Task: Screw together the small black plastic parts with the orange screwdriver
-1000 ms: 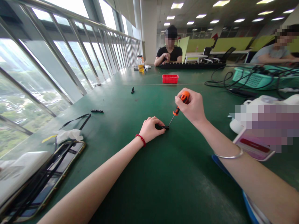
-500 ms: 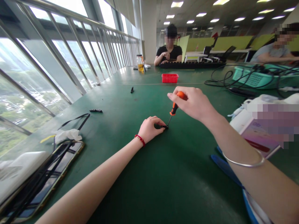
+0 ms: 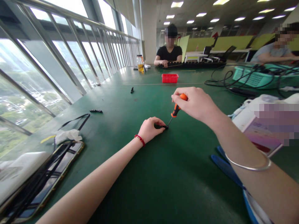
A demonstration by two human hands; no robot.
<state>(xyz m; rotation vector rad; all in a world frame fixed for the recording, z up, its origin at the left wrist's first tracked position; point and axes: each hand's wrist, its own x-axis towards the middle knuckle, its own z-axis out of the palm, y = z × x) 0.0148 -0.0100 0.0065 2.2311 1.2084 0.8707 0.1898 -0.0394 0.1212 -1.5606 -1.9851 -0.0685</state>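
- With twelve o'clock pointing straight away from the wearer, the small black part (image 3: 166, 127) lies at the centre of the dial, on the green worktop (image 3: 130, 174); much of it is covered by fingers, so its full shape cannot be made out.
- The left hand (image 3: 151, 128), reaching in from eight o'clock, is nearly closed, thumb and fingers pinching the black part; the fingertips' far side is hidden.
- The right hand (image 3: 195, 102), just off toward one o'clock, is curled around the screwdriver (image 3: 176, 110); its palm and fingers hide part of the orange and black handle.
- The screwdriver leans, its shaft running down to the black part; the tip is too small to tell exactly where it bears.
- Toward ten o'clock lie two small black pieces (image 3: 96, 111), well apart from each other, their details too small to read.
- Between eight and nine o'clock is a phone (image 3: 62, 168), crossed by a black strap (image 3: 77, 117) and cut off by the edge of view.
- At three o'clock a package (image 3: 261, 133) is partly blurred by pixelation and partly behind the right forearm; at four, the same forearm covers much of a blue-and-white object (image 3: 225, 166).
- At twelve o'clock sits a red tray (image 3: 170, 78), its contents not discernible.
- At two o'clock, tangled cables (image 3: 224, 81) obscure a turquoise basket (image 3: 249, 77).
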